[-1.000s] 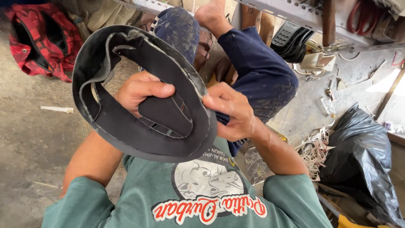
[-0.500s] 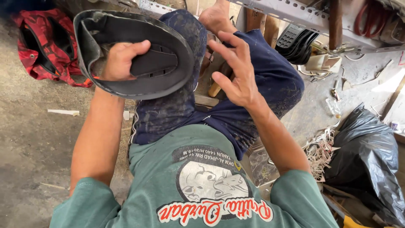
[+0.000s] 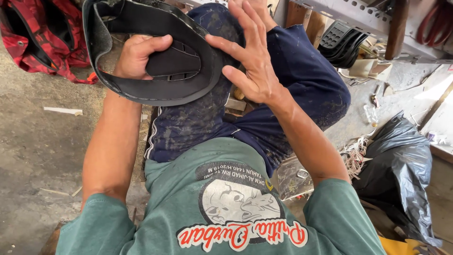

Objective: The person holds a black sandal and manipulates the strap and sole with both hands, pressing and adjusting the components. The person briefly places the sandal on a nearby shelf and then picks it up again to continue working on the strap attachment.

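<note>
You sit over a stained grey concrete floor [image 3: 33, 141] in a cluttered workshop, knees drawn up in dark blue spotted trousers [image 3: 292, 89]. The black curved liner piece [image 3: 155, 52], a wide band with a ribbed pad at its middle, is raised above your left knee at the top of the view. Your left hand [image 3: 139, 54] is closed on it, thumb across the ribbed pad and fingers curled behind. Your right hand [image 3: 252, 56] is open, fingers spread, with only the fingertips touching the band's right edge; it grips nothing. A red and black bag [image 3: 33, 38] lies on the floor to the left. A perforated metal shelf rail [image 3: 358, 19] runs along the top right, with black ribbed plastic parts [image 3: 342, 42] beneath it. A black plastic sack [image 3: 401, 174] slumps lower right.
</note>
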